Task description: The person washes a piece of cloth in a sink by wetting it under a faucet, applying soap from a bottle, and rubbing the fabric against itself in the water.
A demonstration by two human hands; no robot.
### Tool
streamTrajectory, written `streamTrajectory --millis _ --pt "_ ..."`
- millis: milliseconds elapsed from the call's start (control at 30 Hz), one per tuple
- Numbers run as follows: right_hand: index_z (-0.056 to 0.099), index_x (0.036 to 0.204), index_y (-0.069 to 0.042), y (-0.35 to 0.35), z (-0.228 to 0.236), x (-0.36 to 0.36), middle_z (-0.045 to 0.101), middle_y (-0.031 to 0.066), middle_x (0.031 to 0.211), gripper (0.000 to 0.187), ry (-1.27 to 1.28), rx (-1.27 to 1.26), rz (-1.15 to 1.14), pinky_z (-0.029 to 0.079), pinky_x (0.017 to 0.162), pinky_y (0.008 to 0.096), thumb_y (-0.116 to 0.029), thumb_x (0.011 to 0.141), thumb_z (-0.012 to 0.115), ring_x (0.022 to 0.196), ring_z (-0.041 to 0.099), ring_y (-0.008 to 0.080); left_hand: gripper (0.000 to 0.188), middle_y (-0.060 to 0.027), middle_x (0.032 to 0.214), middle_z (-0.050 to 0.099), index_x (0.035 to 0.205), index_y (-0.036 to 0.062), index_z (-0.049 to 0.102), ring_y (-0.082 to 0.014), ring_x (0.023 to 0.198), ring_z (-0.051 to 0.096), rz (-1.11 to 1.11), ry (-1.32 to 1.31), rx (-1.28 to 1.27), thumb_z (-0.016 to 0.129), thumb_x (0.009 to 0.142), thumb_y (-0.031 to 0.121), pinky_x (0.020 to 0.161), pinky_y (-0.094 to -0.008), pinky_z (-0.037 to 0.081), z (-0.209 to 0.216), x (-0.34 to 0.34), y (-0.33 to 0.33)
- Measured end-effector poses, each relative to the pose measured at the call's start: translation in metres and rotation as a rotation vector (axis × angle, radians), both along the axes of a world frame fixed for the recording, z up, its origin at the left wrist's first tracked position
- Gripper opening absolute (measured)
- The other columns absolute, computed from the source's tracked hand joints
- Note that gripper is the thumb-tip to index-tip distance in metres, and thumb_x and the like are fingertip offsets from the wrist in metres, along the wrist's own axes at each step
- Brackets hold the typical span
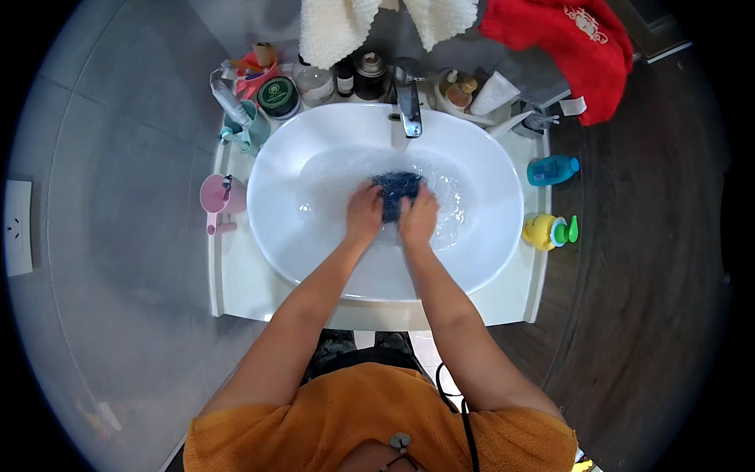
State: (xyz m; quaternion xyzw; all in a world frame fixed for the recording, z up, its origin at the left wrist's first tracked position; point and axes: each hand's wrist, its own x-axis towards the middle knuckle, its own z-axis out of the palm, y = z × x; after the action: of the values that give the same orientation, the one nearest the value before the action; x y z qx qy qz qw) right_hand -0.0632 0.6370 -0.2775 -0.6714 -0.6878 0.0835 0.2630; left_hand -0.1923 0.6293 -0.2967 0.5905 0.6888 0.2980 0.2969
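Observation:
A wet dark blue cloth [399,194] lies between my two hands in the water of a white oval sink [279,228]. On its left side, my left hand [365,212] has its fingers closed over the cloth's edge. Gripping the opposite side is my right hand [418,214], slightly blurred, with its thumb toward the middle. Both sets of fingertips are partly hidden by cloth and water. Beyond the cloth, a chrome faucet [409,102] reaches over the basin's far rim.
A pink cup [219,197] stands left of the sink, below a teal cup [250,130]. Several jars and bottles line the back. On the right are a blue bottle [552,170] and a yellow pump bottle [543,233]. A white towel [338,31] and red cloth [566,47] hang behind.

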Motion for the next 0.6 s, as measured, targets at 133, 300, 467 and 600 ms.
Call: streamTrajectory --millis 133,300,467,600 --pt "0.050 0.108 -0.003 0.003 0.010 0.011 0.053 0.0196 0.100 0.045 -0.042 -0.108 0.255 0.042 0.076 0.0417 -0.020 0.069 0.066 0.092 0.050 0.0358 0.028 -0.0094 0.108 0.054 0.113 0.0095 0.049 -0.0195 0.102 0.050 0.603 -0.917 -0.236 0.045 0.088 0.022 0.088 -0.0353 0.039 -0.001 -0.013 -0.002" --pt "0.053 0.093 0.000 0.005 0.019 -0.019 0.053 0.0201 0.092 0.034 0.029 -0.214 0.079 0.040 0.076 0.0413 -0.018 0.068 0.066 0.090 0.047 0.0373 0.037 -0.0054 0.103 0.056 0.106 0.0115 0.053 -0.0203 0.099 0.052 0.545 -1.655 -0.663 0.041 0.089 0.042 0.087 -0.0372 0.041 0.029 -0.014 -0.010" --pt "0.051 0.087 0.003 -0.035 0.099 -0.066 0.047 0.0179 0.105 0.035 0.446 0.109 0.407 0.040 0.079 0.0388 -0.017 0.064 0.069 0.093 0.045 0.0351 0.035 -0.0078 0.102 0.055 0.105 0.0099 0.051 -0.0198 0.087 0.056 0.043 -2.093 -0.707 0.049 0.086 0.038 0.073 -0.0351 0.049 0.035 -0.047 0.002" --pt "0.054 0.085 0.000 -0.042 0.131 -0.068 0.050 0.0153 0.106 0.032 0.532 0.077 0.592 0.044 0.073 0.0374 -0.021 0.066 0.069 0.090 0.051 0.0328 0.024 -0.0062 0.090 0.057 0.097 0.0089 0.057 -0.0178 0.083 0.057 0.201 -1.777 -0.467 0.054 0.085 0.028 0.068 -0.0316 0.049 0.088 -0.033 0.004"
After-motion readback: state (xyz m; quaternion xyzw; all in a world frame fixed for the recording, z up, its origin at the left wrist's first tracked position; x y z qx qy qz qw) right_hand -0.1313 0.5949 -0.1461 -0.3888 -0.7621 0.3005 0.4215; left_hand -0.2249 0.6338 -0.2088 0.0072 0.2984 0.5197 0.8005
